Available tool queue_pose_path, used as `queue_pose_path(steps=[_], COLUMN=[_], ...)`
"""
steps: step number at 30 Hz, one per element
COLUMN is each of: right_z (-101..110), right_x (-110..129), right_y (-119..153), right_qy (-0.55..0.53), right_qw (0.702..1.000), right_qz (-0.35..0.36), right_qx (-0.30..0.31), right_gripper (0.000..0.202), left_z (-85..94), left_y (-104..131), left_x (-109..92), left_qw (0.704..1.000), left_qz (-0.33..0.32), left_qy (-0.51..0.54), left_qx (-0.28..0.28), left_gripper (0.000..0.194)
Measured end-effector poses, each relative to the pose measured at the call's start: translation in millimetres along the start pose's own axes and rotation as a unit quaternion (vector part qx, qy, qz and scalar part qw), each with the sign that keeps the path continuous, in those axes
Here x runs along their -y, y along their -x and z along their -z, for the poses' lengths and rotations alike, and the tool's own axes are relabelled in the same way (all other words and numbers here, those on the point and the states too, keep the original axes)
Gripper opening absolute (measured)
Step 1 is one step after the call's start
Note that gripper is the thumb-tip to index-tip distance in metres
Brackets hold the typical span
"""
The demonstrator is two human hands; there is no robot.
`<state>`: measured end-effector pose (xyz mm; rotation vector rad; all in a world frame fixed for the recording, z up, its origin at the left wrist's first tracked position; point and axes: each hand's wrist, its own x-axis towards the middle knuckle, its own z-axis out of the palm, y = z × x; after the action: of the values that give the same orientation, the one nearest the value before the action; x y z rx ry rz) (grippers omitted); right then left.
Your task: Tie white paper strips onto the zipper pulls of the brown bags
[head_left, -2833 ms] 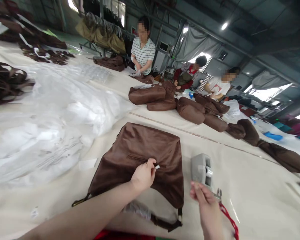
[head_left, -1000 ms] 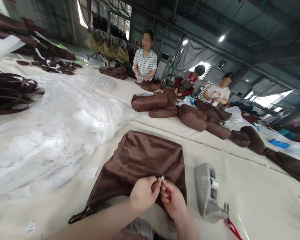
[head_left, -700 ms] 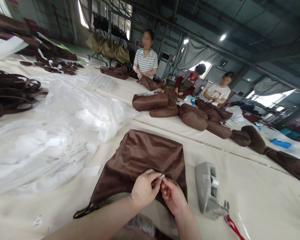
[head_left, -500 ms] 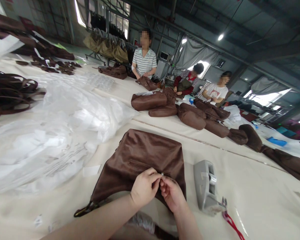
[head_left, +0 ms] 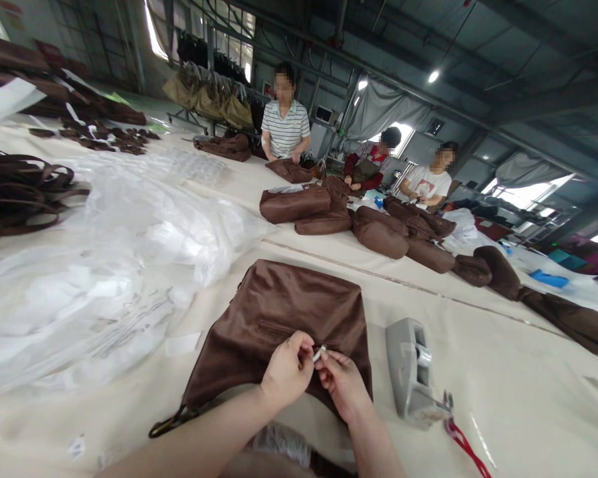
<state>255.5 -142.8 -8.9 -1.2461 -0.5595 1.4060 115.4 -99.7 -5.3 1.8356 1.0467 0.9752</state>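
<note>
A brown handbag (head_left: pixel 294 292) lies flat on the table before me, with a zip running across its face. Over the zip's right end, a small white strip (head_left: pixel 319 353) shows between my fingertips. My left hand (head_left: pixel 288 370) pinches at the strip's left end, thumb and forefinger together. From the other side, my right hand (head_left: pixel 343 384) grips the strip between thumb and fingers. Whether the strip wraps a zip pull cannot be seen. Plastic wrapping (head_left: pixel 282 443) covers part of the strap near my body.
Right of the bag stands a grey tape dispenser (head_left: pixel 403 372), with red-handled snips (head_left: pixel 458 435) by it. Clear plastic bags (head_left: pixel 104 265) spread over the left, near brown straps (head_left: pixel 20 189). Stuffed brown bags (head_left: pixel 379 232) line the far side, where several people work.
My fingertips have parted slightly, so more of the white strip shows between them. The bag stays in place. Across the table, a co-worker's hands have shifted on a brown bag.
</note>
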Motion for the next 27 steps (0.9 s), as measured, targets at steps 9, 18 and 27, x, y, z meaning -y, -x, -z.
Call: queue_pose_path(steps=[9, 18, 27], right_z=[-0.8, -3.0, 5.2], right_x=[3.2, -5.0, -7.0], right_y=[3.6, -2.9, -4.2], right_qy=[-0.015, 0.111, 0.42], right_qw=[1.0, 0.993, 0.879], right_qz=[0.006, 0.044, 0.193], right_qx=[0.021, 0.006, -0.118], right_gripper=[0.024, 0.027, 0.022], left_z=[0.6, -3.0, 10.4], left_y=[-3.0, -3.9, -53.3], left_x=[-2.5, 0.2, -38.7], left_qw=[0.999, 0.995, 0.946], left_qz=[0.004, -0.029, -0.148], left_qy=[-0.011, -0.031, -0.269], left_qx=[0.045, 0.094, 0.103], left_gripper=[0.015, 0.016, 0.008])
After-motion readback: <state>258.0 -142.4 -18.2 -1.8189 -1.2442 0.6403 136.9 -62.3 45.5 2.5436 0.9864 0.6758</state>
